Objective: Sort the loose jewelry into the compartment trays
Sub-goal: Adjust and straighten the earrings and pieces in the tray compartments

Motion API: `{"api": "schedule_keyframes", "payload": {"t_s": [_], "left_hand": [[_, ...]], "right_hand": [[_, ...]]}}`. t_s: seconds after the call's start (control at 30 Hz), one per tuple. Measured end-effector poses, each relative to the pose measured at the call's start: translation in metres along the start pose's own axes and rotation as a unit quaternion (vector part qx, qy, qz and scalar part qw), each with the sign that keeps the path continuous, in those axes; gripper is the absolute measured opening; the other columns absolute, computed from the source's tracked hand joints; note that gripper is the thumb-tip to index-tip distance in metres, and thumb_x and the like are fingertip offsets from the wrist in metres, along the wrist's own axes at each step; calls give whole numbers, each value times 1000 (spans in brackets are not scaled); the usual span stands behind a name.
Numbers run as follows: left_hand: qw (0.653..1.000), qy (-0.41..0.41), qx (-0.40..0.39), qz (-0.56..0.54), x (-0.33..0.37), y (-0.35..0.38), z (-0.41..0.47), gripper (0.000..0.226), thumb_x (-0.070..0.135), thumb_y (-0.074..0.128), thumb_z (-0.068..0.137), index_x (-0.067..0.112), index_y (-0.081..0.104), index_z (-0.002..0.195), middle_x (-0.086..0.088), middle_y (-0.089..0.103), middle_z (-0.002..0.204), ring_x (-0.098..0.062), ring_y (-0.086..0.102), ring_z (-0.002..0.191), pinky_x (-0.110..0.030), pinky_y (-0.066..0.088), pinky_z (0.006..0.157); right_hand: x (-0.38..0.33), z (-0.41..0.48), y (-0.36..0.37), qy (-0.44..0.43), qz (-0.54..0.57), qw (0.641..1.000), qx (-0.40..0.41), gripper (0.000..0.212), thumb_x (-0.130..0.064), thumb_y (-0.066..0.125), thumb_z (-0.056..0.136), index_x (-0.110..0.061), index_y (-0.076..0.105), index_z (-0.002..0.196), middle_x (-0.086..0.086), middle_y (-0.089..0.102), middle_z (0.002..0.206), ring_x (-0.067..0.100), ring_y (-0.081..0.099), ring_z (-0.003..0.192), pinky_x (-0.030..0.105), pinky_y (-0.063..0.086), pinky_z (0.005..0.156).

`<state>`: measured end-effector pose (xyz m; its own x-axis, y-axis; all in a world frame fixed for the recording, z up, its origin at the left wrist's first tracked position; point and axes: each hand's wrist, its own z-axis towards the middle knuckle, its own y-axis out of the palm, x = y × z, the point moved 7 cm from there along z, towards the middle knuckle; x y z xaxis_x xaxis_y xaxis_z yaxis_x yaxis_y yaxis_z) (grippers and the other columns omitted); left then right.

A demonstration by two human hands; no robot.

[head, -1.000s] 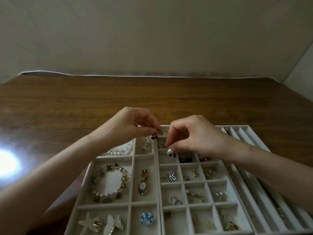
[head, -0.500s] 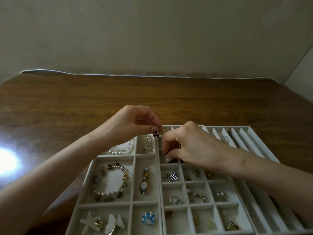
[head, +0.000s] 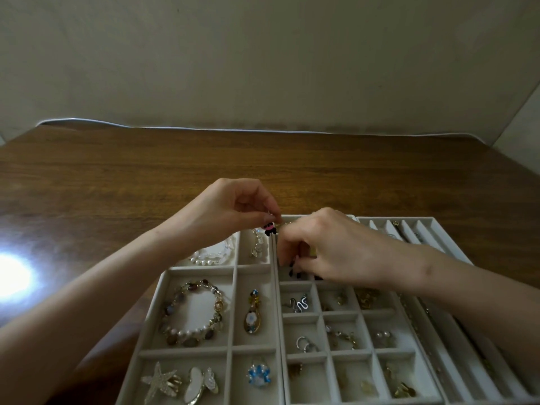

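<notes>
Two hands meet over the far end of the trays: the left hand [head: 230, 209] pinches a small pink-and-black charm [head: 269, 228] between thumb and forefinger, holding it just above the divider between the left tray [head: 233, 290] and the middle tray [head: 321, 312], while the right hand [head: 330, 247] curls its fingers down into a far compartment of the middle tray; whether it grips anything there I cannot tell, since the fingertips hide it. Nearer the front edge of the tabletop [head: 263, 165], the left tray holds a beaded bracelet [head: 193, 314], an oval pendant [head: 252, 314], a starfish clip [head: 159, 381] and a blue flower piece [head: 258, 375]; the middle tray's small cells carry a silver squiggle [head: 299, 305] and assorted earrings. A third tray [head: 432, 226] with long slots lies toward the right edge. The risk, as I judge it, is the charm slipping from so light a pinch and dropping into the wrong cell, or the right hand's knuckles nudging pieces out of neighbouring compartments as it lifts away.
</notes>
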<state>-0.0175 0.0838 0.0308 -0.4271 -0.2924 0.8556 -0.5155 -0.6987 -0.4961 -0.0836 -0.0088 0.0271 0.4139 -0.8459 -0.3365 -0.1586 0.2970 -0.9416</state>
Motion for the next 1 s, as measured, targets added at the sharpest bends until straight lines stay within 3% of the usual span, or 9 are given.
{"api": "schedule_keyframes", "payload": {"t_s": [0.1,0.27,0.43,0.67,0.77,0.87,1.0], "left_hand": [[1000,-3,2,1,-1,0,0,8,4,66,81,10,68,87,1,72,80,-6,68,76,-14,50,69],[1000,-1,3,-2,-2,-2,0,9,5,66,81,11,67,87,-1,73,85,-11,69,82,-20,54,76],[1000,-5,9,-5,-4,-6,1,8,6,66,82,12,68,87,-2,73,86,-17,69,85,-30,55,82],[1000,-4,11,-10,-3,-6,1,9,4,65,82,9,67,89,0,73,86,-8,68,79,-15,52,72],[1000,-6,11,-11,-3,-6,1,9,3,65,82,9,67,89,-1,73,86,-7,68,78,-15,52,72],[1000,-8,13,-7,-3,-6,1,9,5,65,82,10,67,88,-1,73,86,-11,69,80,-19,54,76],[1000,-11,16,-5,-3,-6,0,9,5,66,81,11,67,88,1,73,85,-10,69,80,-21,54,79]], "right_hand": [[1,2,-5,-10,3,1000,-17,23,-4,65,82,-25,60,90,-9,63,87,4,58,79,23,48,70],[-4,0,2,-29,-2,997,-78,27,-3,60,86,-27,48,89,-15,54,84,0,54,77,19,46,68],[-3,4,7,-29,-4,997,-73,26,-2,62,84,-25,51,89,-11,57,83,2,56,75,19,47,66],[3,4,5,5,37,997,-66,15,-6,70,82,-18,65,91,-11,62,82,1,60,77,20,52,73],[2,3,6,-6,-59,997,-46,12,-17,71,82,-23,64,90,-21,49,73,-4,46,77,15,35,83],[3,1,7,-22,-87,996,-16,7,-21,70,83,-25,66,86,-18,57,78,-7,34,87,15,26,93],[3,-1,11,-25,-119,993,6,7,-20,66,86,-24,68,91,-17,48,88,-5,20,94,11,15,82]]}}
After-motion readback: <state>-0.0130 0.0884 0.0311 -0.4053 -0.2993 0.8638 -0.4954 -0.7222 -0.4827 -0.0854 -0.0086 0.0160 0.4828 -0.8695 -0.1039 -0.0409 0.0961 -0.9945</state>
